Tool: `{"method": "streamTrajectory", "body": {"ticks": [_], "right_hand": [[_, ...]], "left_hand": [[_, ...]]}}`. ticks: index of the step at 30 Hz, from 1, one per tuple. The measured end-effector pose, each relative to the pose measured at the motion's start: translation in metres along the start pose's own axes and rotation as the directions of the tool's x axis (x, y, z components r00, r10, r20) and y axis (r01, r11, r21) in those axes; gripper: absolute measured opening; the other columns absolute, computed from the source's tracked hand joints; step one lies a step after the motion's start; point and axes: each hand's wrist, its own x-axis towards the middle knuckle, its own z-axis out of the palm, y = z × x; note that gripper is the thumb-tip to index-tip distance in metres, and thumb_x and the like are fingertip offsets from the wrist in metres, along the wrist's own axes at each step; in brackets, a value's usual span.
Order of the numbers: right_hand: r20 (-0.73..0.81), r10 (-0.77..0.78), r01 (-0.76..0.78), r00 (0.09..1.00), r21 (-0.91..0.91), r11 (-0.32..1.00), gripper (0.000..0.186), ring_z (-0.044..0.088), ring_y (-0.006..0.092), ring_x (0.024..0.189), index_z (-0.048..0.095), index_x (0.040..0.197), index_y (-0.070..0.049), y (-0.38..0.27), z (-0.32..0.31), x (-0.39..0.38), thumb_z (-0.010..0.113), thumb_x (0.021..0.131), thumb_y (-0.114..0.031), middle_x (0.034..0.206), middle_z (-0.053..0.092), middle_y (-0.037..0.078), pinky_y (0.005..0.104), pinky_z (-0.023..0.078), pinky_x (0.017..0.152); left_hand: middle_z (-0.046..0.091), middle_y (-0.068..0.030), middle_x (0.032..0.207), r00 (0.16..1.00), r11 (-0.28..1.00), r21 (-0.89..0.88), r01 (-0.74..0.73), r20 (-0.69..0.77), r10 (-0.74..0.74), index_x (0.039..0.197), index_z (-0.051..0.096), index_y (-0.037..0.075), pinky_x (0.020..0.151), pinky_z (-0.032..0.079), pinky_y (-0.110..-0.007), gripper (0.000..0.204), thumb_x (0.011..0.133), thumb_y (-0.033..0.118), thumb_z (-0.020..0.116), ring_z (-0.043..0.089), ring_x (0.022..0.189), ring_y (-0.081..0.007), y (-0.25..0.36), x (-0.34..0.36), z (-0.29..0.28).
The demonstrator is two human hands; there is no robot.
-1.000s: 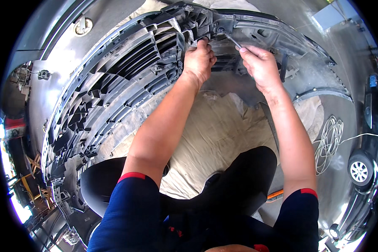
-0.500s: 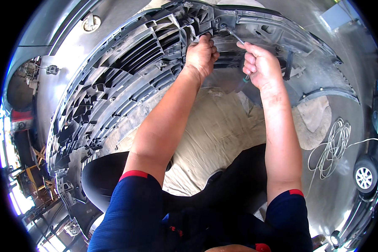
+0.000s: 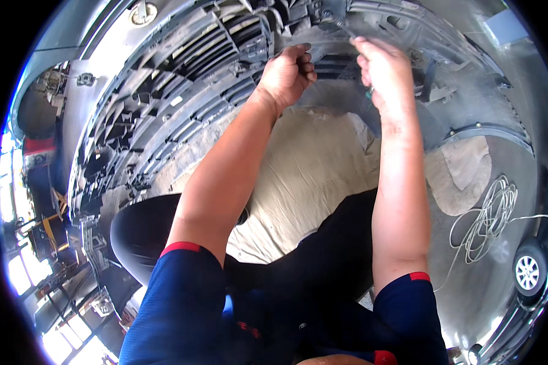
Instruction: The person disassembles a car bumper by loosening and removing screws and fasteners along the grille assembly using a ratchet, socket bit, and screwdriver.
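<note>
A large dark plastic car bumper with slatted grille sections (image 3: pixel 219 33) arches across the upper view. My right hand (image 3: pixel 385 76) grips a slim metal tool (image 3: pixel 347 29) with a green part showing below the fingers; its shaft reaches up to a fitting near the bumper's top middle. My left hand (image 3: pixel 288 76) is curled closed just below the middle of the grille; I cannot make out what, if anything, is in its fingers. Both forearms stretch up over my bent legs and the beige cloth (image 3: pixel 304 170) beneath the bumper.
A coiled white cable (image 3: pixel 481 219) lies on the grey floor at the right, beside a pale mat (image 3: pixel 456 182). A car wheel (image 3: pixel 528 271) stands at the right edge. Car panels line the upper left, and dark equipment and frames (image 3: pixel 49 237) crowd the left side.
The bumper appears higher in the picture as the view has shifted. My left hand has moved slightly down and left from the bumper part; my right hand sits higher, still holding the tool.
</note>
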Motion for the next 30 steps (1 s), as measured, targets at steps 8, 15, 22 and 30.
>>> {"method": "streamTrajectory", "body": {"ticks": [8, 15, 22, 30], "right_hand": [[0.269, 0.124, -0.227, 0.955, 0.397, 0.889, 0.026, 0.042, 0.0074, 0.052, 0.071, 0.109, 0.005, 0.071, -0.007, -0.039, 0.067, 0.097, -0.018, 0.062, 0.052, -0.001, 0.0255, 0.035, 0.051], [0.344, 0.267, -0.394, 0.900, 0.380, 0.837, 0.032, 0.038, 0.0080, 0.055, 0.069, 0.116, 0.003, 0.139, 0.010, -0.054, 0.063, 0.099, -0.023, 0.063, 0.042, -0.005, 0.0277, 0.034, 0.058], [0.326, 0.343, -0.431, 0.881, 0.253, 0.866, 0.029, 0.038, 0.0075, 0.054, 0.070, 0.113, 0.002, 0.147, 0.018, -0.052, 0.063, 0.098, -0.022, 0.063, 0.047, -0.004, 0.0281, 0.034, 0.056], [0.355, 0.357, -0.450, 0.864, 0.225, 0.864, 0.017, 0.043, 0.0074, 0.051, 0.070, 0.090, -0.003, 0.153, 0.016, -0.047, 0.069, 0.093, -0.019, 0.061, 0.052, -0.002, 0.0270, 0.033, 0.048]], "left_hand": [[0.048, -0.0024, 0.086, 0.995, 1.000, -0.002, 0.019, -0.097, -0.019, 0.111, 0.053, 0.004, 0.063, 0.038, -0.030, 0.015, 0.100, 0.013, 0.049, 0.040, 0.072, -0.0143, -0.033, -0.041, -0.076], [0.047, -0.0003, 0.082, 0.976, 0.991, 0.102, 0.087, -0.206, -0.064, 0.109, 0.053, 0.004, 0.062, 0.037, -0.028, 0.015, 0.103, 0.017, 0.048, 0.040, 0.069, -0.0126, -0.051, -0.030, -0.098], [0.055, -0.0033, 0.091, 0.990, 0.984, -0.123, 0.125, -0.055, -0.133, 0.132, 0.054, -0.001, 0.070, 0.047, -0.028, 0.034, 0.103, 0.015, 0.053, 0.049, 0.074, -0.0143, -0.055, -0.035, -0.128], [0.064, -0.0003, 0.102, 0.992, 0.989, -0.093, 0.112, -0.048, -0.117, 0.122, 0.060, 0.009, 0.071, 0.048, -0.024, 0.026, 0.096, 0.007, 0.061, 0.053, 0.076, -0.0090, -0.082, -0.042, -0.145]]}}
